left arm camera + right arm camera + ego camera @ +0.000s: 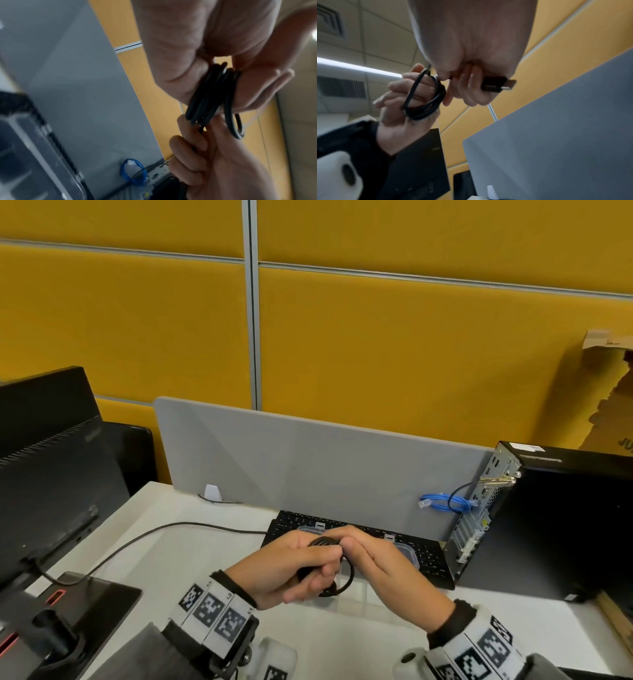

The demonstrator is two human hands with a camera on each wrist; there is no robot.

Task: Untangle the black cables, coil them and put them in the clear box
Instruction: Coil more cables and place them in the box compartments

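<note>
A black cable [346, 577] is wound into a small coil and held above the desk between both hands. My left hand [301, 563] grips the coil [426, 98] with its fingers curled through the loops. My right hand [376, 558] meets it from the right and curls around the cable's black plug [498, 84]. The left wrist view shows the coil [214, 94] pinched between the left palm and the right hand's fingers [193, 147]. The clear box [409, 554] lies under the hands, partly on the keyboard, and is mostly hidden by them.
A black keyboard [428, 559] lies against the grey divider [325, 460]. A monitor [51, 460] with its stand and cord stands at left. A black desktop PC [555, 518] stands at right, a blue network cable [445, 503] beside it. A torn cardboard box [613, 392] is at far right.
</note>
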